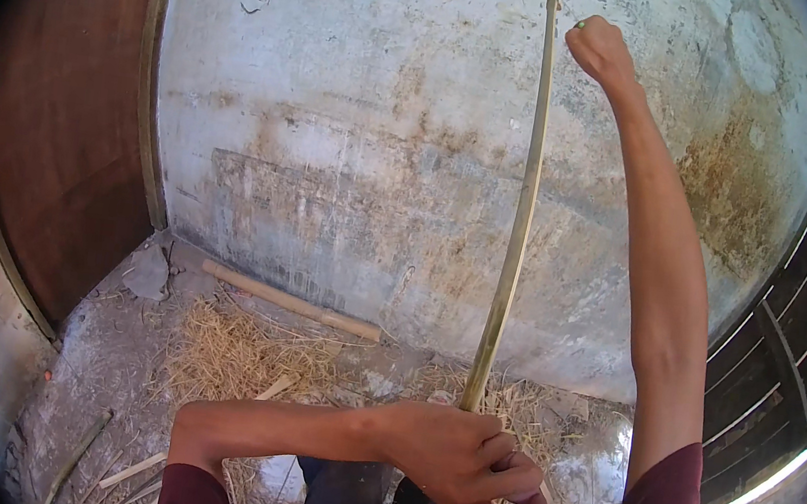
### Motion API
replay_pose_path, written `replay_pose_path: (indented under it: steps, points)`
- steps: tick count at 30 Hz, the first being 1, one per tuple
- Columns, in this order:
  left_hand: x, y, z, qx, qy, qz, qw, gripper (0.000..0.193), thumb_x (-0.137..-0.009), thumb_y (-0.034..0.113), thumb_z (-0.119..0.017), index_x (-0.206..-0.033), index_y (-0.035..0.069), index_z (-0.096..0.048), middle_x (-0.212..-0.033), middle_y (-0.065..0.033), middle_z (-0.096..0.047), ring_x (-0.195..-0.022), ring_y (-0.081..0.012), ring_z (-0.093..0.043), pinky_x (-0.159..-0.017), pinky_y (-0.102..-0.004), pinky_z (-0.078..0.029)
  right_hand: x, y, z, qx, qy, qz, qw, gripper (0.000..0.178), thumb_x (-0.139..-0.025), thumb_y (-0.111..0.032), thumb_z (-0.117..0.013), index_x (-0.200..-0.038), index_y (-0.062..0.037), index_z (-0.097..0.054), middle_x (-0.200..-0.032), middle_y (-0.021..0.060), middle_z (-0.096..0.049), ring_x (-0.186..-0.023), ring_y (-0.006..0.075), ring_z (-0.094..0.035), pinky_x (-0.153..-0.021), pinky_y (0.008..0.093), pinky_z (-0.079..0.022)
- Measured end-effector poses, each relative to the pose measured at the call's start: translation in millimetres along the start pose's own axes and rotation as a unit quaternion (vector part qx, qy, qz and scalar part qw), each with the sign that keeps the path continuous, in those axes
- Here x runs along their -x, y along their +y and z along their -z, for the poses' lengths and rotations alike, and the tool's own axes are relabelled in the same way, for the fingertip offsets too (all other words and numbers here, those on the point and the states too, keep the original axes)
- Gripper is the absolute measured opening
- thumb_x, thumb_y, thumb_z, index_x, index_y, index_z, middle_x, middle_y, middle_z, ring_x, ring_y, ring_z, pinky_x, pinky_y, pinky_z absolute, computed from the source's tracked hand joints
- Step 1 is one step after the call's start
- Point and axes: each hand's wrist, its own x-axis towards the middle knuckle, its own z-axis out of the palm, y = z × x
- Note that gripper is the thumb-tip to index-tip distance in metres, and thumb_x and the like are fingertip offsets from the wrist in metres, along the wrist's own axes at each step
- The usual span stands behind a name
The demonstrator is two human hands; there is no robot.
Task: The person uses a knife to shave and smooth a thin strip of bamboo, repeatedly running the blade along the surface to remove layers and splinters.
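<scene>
A long, narrow bamboo strip [514, 235], green-grey with a pale edge, stands nearly upright before me and runs out of the top of the view. Its lower part passes behind my left hand [462, 469], which is closed around it with curled fingers at lap height. High up, my right hand [604, 53] is closed in a fist, just right of the strip and apart from it. A small greenish spot [581, 24] shows at that fist; whether it is a ring or something held, I cannot tell. My right arm is stretched far upward.
A stained whitewashed wall [360, 116] rises in front, with a brown door [71, 90] at left and dark wooden slats [787, 329] at right. Pale shavings [239, 358] and a bamboo pole [292, 301] lie on the floor by the wall. Loose strips [133, 471] lie lower left.
</scene>
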Motion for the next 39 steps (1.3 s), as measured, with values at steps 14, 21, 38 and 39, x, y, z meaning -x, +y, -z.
replay_pose_path:
  steps: [14, 21, 38, 39]
  points:
    - [1, 4, 3, 0.028, 0.004, 0.025, 0.999, 0.035, -0.09, 0.013, -0.08, -0.116, 0.021, -0.058, -0.091, 0.0014, -0.052, -0.07, -0.012, -0.052, -0.058, -0.0237, -0.042, 200, -49, 61, -0.487, -0.264, -0.182, 0.812, 0.041, -0.101, -0.027, -0.05, -0.129, -0.0029, -0.064, -0.078, -0.0014, -0.056, -0.052, 0.0057, -0.029, -0.047, 0.027, -0.028]
    - [9, 10, 3, -0.009, 0.092, 0.153, 0.984, 0.046, -0.087, 0.014, -0.09, -0.117, 0.016, -0.056, -0.098, -0.0007, -0.06, -0.081, -0.0165, -0.063, -0.075, -0.0399, -0.053, 289, -116, 86, -0.663, -0.309, -0.229, 0.642, 0.047, -0.111, -0.04, -0.049, -0.136, -0.0033, -0.063, -0.1, 0.0102, -0.071, -0.05, 0.0023, -0.027, -0.046, 0.0227, -0.023]
    - [85, 124, 1, 0.558, 0.175, 0.739, 0.335, 0.022, -0.116, 0.026, -0.051, -0.13, 0.009, -0.054, -0.083, -0.0002, -0.051, -0.057, -0.008, -0.046, -0.05, -0.0266, -0.037, 411, -123, 56, -0.584, -0.35, -0.206, 0.702, 0.033, -0.108, -0.026, -0.067, -0.126, 0.0016, -0.07, -0.098, 0.0055, -0.079, -0.07, 0.0024, -0.051, -0.061, 0.0234, -0.041]
    - [98, 140, 4, 0.571, 0.179, 0.741, 0.304, 0.02, -0.116, 0.025, -0.052, -0.127, 0.009, -0.055, -0.082, 0.0006, -0.049, -0.057, -0.0068, -0.042, -0.049, -0.0261, -0.033, 420, -123, 56, -0.581, -0.362, -0.202, 0.7, 0.035, -0.109, -0.026, -0.065, -0.13, 0.0016, -0.069, -0.099, 0.0054, -0.079, -0.069, 0.0027, -0.051, -0.061, 0.0237, -0.042]
